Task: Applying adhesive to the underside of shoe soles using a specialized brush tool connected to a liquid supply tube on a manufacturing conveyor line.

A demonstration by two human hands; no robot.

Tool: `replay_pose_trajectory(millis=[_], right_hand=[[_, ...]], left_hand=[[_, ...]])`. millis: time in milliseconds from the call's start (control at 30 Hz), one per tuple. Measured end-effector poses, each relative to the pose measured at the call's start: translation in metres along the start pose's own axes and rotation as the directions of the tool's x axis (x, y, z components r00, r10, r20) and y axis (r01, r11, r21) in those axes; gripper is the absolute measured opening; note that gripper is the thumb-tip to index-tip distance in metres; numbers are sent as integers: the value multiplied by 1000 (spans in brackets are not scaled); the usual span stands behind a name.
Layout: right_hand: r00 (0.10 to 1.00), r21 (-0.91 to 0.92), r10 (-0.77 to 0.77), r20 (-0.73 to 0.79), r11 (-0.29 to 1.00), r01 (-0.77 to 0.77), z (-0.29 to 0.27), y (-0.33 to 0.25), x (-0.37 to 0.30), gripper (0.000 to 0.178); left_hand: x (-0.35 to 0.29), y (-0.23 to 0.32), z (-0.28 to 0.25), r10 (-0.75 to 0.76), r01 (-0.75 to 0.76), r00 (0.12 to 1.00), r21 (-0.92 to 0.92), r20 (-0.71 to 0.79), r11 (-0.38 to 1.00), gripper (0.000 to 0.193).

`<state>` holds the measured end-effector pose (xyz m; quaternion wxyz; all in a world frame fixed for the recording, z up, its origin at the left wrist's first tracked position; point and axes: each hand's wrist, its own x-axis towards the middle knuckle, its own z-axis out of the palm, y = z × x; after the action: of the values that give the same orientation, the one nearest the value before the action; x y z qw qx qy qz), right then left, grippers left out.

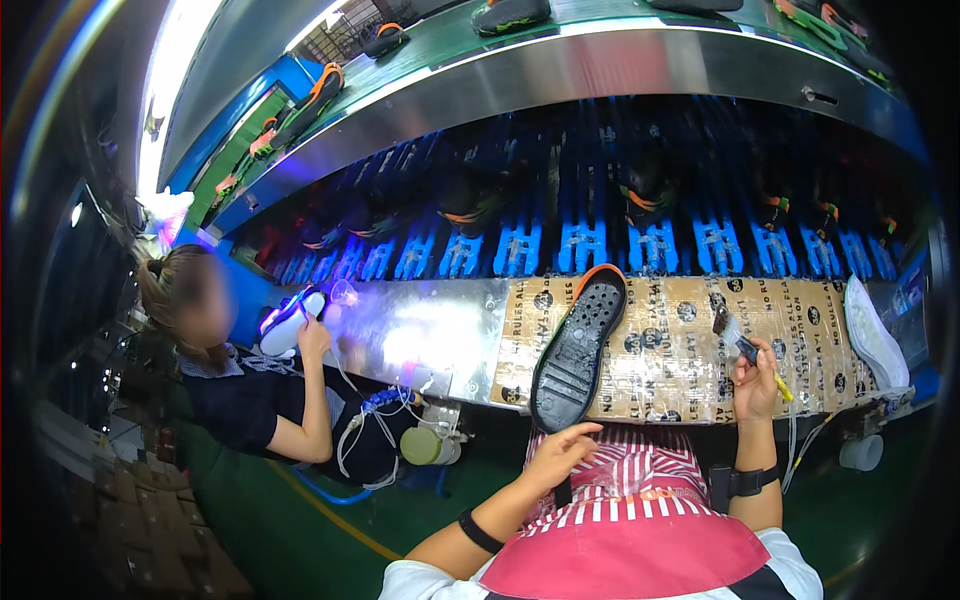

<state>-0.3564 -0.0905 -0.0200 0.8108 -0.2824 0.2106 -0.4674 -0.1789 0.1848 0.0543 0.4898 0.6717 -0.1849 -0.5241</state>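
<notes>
My right hand point(755, 385) is closed round the dark handle of a brush point(745, 345), whose bristles hang over the cardboard. Yellow and clear tubing trails down beside that hand. In front of me a black shoe sole point(580, 350) with an orange-edged toe lies on the cardboard-covered bench point(670, 380), its heel end at the near edge. Just below that heel is my left hand point(565, 455), its fingers partly stretched out and nothing visible in them. A white sole-shaped piece point(875, 335) rests at the right end of the cardboard.
On the left a co-worker holds a white-soled shoe point(292, 325) over the metal bench point(440, 340). Blue racks point(585, 245) run behind the bench with dark shoes among them. Above, a green conveyor point(600, 28) carries shoes. A yellow-green cup point(425, 445) hangs below the bench.
</notes>
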Motion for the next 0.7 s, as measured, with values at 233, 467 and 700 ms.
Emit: replay_pose_trajectory(millis=[233,467,700], right_hand=[[998,-36,49,31,998,-48,6,0,1,27],[999,-42,40,24,998,-39,7,2,3,28],[999,-29,31,43,999,-29,6,1,4,29]], left_hand=[[30,-58,9,282,-402,912,507,297,762,32],[53,-93,-7,61,-72,997,252,52,965,31],[60,-92,-8,-4,19,999,298,-52,955,31]])
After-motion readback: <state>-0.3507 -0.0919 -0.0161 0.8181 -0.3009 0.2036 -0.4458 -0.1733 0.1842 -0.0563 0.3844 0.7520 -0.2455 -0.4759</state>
